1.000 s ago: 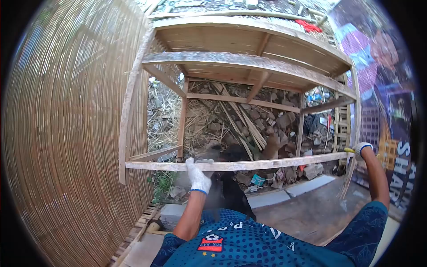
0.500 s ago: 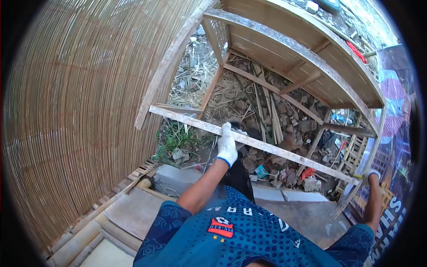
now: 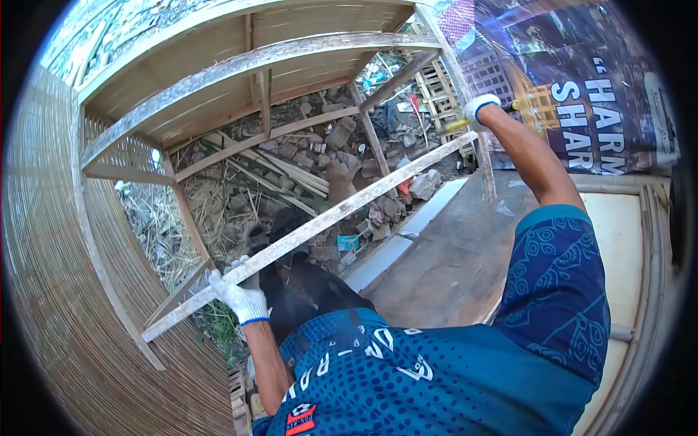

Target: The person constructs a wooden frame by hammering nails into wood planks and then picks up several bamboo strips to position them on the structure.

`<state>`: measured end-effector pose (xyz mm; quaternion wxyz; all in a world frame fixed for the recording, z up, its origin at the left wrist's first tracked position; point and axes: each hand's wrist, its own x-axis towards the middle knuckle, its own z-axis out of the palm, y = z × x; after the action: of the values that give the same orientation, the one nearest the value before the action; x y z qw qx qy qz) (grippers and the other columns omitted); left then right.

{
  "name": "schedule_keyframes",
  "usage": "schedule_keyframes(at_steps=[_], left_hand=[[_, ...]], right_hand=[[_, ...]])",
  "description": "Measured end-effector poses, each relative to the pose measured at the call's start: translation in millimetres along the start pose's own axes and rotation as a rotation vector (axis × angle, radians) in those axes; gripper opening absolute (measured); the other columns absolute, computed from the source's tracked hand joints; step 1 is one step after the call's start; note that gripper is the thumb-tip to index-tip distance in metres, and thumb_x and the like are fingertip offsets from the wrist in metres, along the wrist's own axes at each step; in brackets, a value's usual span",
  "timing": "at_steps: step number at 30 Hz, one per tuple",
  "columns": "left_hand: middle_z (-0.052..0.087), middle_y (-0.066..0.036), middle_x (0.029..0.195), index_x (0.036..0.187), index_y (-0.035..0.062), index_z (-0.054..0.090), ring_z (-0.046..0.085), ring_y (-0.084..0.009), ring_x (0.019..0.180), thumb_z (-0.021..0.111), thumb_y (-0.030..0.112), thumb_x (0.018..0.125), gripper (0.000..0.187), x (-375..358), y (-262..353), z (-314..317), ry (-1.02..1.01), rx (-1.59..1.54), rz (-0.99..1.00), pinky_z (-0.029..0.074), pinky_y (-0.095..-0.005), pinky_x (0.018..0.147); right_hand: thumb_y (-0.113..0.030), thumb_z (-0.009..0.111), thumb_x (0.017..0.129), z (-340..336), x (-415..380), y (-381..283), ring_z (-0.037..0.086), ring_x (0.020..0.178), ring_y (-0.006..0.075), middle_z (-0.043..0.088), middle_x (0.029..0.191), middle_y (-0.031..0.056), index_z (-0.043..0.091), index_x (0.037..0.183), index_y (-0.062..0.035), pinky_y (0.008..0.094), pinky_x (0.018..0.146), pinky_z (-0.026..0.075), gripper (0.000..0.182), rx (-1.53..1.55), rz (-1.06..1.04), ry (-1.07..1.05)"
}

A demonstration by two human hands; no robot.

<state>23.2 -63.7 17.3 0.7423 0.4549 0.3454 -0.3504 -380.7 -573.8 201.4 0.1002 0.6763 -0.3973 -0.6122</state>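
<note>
My left hand (image 3: 243, 296), in a white knit glove with a blue cuff, is closed round a long pale wooden slat (image 3: 327, 221) near its left end. The slat runs across the front of a wooden frame (image 3: 233, 65), its right end at an upright post (image 3: 462, 73). Beside that post my right hand (image 3: 480, 109), also gloved, is closed on a thin yellow tool (image 3: 456, 126). The tool sticks out on both sides of the fist, and its kind does not show clearly.
A woven bamboo wall (image 3: 43, 240) stands at the left. Beyond the slat lie rubble, straw and bamboo strips (image 3: 280, 163). A printed banner (image 3: 574, 87) hangs at the right, above a brown board (image 3: 443, 254) and a cream panel (image 3: 611, 232).
The view has swung to the right, bringing the right arm and banner further in. My left hand sits closer to the slat's left end. Both hands keep their hold.
</note>
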Motion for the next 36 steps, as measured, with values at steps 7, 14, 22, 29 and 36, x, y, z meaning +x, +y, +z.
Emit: schedule_keyframes(at_steps=[7,14,22,29,36], left_hand=[[0.062,-0.01,0.076,0.082,0.0087,0.055,0.068,-0.0324,0.083,0.055,0.049,0.097,0.043,1,-1,16,-0.024,-0.004,-0.071,0.057,-0.0503,0.087],[0.062,-0.01,0.079,0.091,0.0084,0.057,0.067,-0.0316,0.081,0.051,0.048,0.098,0.041,-11,-4,16,0.08,0.052,0.019,0.057,-0.0506,0.085],[0.062,-0.012,0.082,0.098,0.0058,0.054,0.067,-0.0321,0.086,0.048,0.05,0.099,0.045,-1,-9,-1,-0.016,0.054,-0.027,0.056,-0.0523,0.09],[0.065,-0.012,0.087,0.093,0.007,0.055,0.068,-0.0349,0.093,0.058,0.049,0.096,0.042,-8,-8,1,0.003,0.1,-0.008,0.054,-0.0537,0.094],[0.064,-0.009,0.082,0.094,0.007,0.056,0.067,-0.0317,0.086,0.054,0.049,0.098,0.042,-5,-12,-20,-0.045,0.064,-0.05,0.056,-0.0496,0.086]], right_hand=[[-0.026,0.067,0.089,47,-16,18,0.071,0.102,0.0399,0.074,0.114,0.0201,0.07,0.126,-0.0126,0.0498,0.086,0.055,0.039,0.207,0.112,0.293],[-0.027,0.057,0.096,-14,-30,28,0.072,0.101,0.039,0.074,0.114,0.0208,0.069,0.13,-0.0125,0.0504,0.085,0.056,0.039,0.066,0.077,0.159],[-0.025,0.059,0.094,48,-39,21,0.068,0.117,0.0342,0.069,0.133,0.0148,0.069,0.13,-0.0091,0.0469,0.098,0.052,0.04,0.06,0.18,-0.043],[-0.02,0.056,0.094,34,-37,30,0.07,0.104,0.0428,0.073,0.109,0.0254,0.06,0.135,-0.0132,0.0529,0.085,0.055,0.041,0.364,0.237,0.356],[-0.012,0.062,0.087,138,13,18,0.069,0.109,0.0419,0.073,0.115,0.0219,0.072,0.122,-0.0132,0.0492,0.092,0.055,0.037,0.094,0.139,-0.042]])
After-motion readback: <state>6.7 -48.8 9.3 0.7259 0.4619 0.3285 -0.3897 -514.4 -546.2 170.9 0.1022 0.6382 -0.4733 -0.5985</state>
